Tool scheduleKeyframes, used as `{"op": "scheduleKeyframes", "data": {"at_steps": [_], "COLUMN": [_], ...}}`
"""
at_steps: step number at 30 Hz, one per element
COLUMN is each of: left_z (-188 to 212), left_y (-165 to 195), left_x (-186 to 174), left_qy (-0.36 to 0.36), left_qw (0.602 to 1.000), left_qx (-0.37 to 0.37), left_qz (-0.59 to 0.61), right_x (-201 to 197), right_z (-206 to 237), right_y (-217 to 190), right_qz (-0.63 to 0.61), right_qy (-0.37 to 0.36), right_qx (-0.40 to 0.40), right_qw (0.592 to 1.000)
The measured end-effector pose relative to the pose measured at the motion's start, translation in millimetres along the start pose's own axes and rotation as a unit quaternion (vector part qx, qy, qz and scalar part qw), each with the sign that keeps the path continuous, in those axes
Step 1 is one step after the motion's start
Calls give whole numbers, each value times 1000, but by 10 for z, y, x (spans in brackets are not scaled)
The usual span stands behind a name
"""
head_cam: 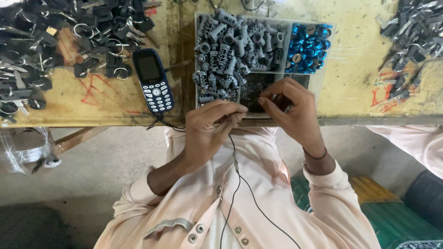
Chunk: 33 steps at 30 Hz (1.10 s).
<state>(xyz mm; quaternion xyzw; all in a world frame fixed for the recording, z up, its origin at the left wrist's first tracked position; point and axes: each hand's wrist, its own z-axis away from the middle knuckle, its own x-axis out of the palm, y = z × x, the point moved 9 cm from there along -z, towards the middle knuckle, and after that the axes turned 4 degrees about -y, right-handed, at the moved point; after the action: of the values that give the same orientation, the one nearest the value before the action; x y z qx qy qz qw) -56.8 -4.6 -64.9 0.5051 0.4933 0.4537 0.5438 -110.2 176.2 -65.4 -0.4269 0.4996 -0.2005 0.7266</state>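
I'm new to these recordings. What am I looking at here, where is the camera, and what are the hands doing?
There is no machine here: a person works with two bare hands. The single picture comes from a camera on the person's head, looking down past the chest at a yellow bench. On the bench stands a clear tray with grey metal cylinders in one compartment, blue caps in another and tiny dark bits in front. A dark blue phone lies to its left, with piles of black keys on both sides. The left hand pinches something small that I cannot make out; the right hand reaches into the tray's front part.
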Motion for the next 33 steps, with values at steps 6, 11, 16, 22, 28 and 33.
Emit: {"op": "scheduleKeyframes", "data": {"at_steps": [6,11,16,22,28,33], "left_z": [-113,-170,-160,-128,-148,-172], "left_y": [-219,-95,-63,76,-9,-48], "left_x": [195,234,259,210,184,243], "left_qy": [-13,-21,-31,-52,-46,-97], "left_qw": [983,995,992,995,998,995], "left_qx": [-73,3,12,78,-13,-14], "left_qz": [166,101,122,25,35,16], "right_x": [166,296,343,237,79,239], "right_z": [184,303,315,339,320,298], "right_y": [253,251,247,118,-123,210], "right_qz": [-358,-445,-463,-309,-46,-415], "right_qy": [-45,-49,-48,0,19,-61], "right_qx": [76,65,55,7,-84,34], "right_qw": [930,892,884,951,995,907]}}
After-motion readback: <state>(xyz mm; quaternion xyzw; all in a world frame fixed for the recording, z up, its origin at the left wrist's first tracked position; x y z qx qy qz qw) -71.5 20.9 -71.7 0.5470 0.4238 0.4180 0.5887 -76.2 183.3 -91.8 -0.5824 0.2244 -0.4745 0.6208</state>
